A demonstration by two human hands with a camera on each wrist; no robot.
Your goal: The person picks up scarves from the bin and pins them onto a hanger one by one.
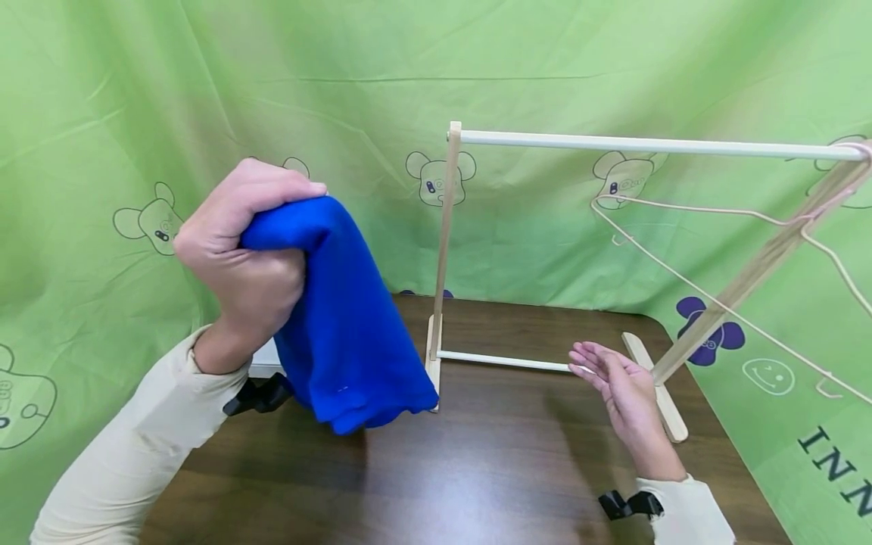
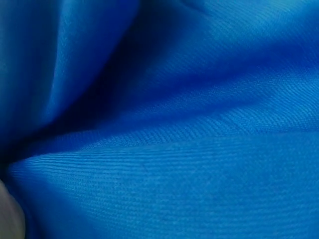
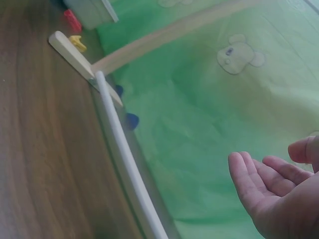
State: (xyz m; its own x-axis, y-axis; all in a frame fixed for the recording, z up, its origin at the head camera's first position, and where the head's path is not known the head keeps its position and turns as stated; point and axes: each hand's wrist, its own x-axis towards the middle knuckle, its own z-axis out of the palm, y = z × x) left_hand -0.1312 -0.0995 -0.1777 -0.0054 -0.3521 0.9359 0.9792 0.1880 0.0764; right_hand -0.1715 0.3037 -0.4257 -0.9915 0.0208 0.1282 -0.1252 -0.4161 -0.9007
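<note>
My left hand (image 1: 241, 242) grips a folded blue cloth (image 1: 347, 318), raised over the left side of the table; its lower end hangs down in folds. In the left wrist view the ribbed blue fabric (image 2: 189, 179) fills nearly everything, with a bit of skin at the lower left edge. My right hand (image 1: 623, 393) holds nothing, palm turned up and fingers loosely extended, in front of the wooden rack's right foot. The right wrist view has the same hand (image 3: 279, 194) at its lower right. A pale pink wire hanger (image 1: 702, 295) hangs at the rack's right end.
The rack has a white top rail (image 1: 613, 142), a white lower bar (image 1: 504, 362) and a wooden left post (image 1: 446, 242). In the right wrist view, a red piece (image 3: 72, 21), a yellow piece (image 3: 78, 43) and a pale container (image 3: 92, 12) lie past its foot. Green curtain (image 1: 327, 98) surrounds the table.
</note>
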